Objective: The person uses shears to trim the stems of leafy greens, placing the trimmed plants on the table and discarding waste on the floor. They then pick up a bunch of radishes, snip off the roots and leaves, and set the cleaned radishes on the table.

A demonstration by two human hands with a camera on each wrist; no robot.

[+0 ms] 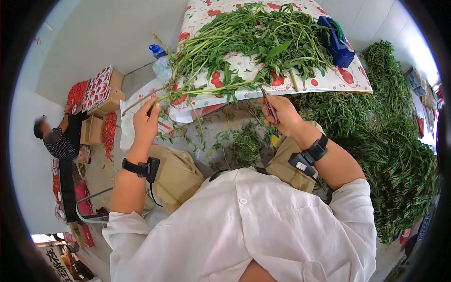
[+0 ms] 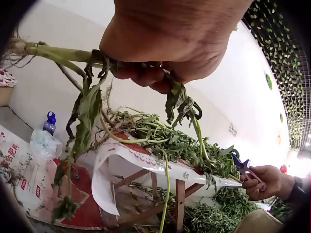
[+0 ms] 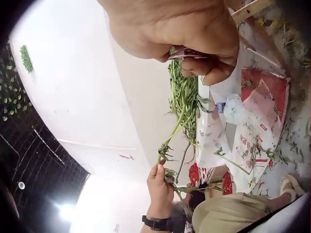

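Left hand (image 1: pixel 144 123) grips green stems (image 2: pixel 73 54) | right hand (image 1: pixel 282 115) grips scissors (image 1: pixel 269 106)

Greens (image 1: pixel 253 37) heaped on table (image 1: pixel 347 80); bottle (image 1: pixel 161 63) left of it; scraps (image 1: pixel 244 145) on floor beneath.

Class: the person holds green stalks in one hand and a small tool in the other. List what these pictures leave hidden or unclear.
- Small tool: head view, mostly covered by the right hand; its blades cannot be seen.
- Left hand: left wrist view, top cut off by the frame's edge.
- Stalks: the grip hides how many are held.
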